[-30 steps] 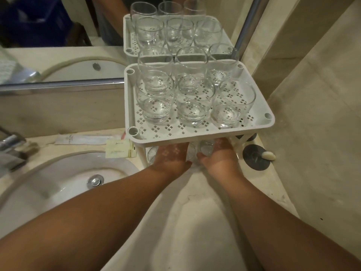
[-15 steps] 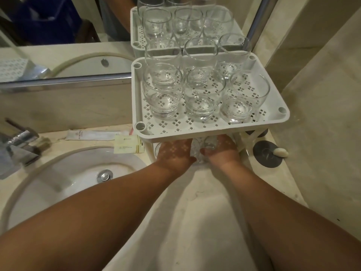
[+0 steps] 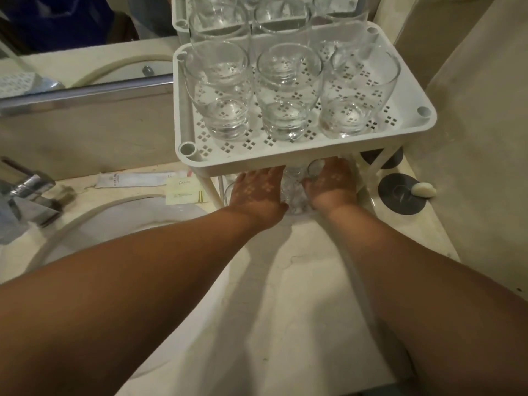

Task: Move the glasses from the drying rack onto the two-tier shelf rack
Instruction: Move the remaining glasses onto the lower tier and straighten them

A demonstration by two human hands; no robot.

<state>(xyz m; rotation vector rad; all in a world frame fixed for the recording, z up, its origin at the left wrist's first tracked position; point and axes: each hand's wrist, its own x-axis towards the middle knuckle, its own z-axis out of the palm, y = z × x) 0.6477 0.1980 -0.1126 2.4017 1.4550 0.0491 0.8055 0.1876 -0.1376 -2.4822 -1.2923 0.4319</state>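
Both hands under the shelf's top tier.
Left hand (image 3: 257,192) and right hand (image 3: 333,185) flanked lower-tier glasses (image 3: 294,190) (fingers hidden, grip unclear); top tier (image 3: 285,158) held upright glasses.

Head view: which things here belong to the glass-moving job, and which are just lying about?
Job: two-tier shelf rack, glasses on its top tier, glasses below, left hand, right hand.

Lying about: sink, tap, tube, card, soap.
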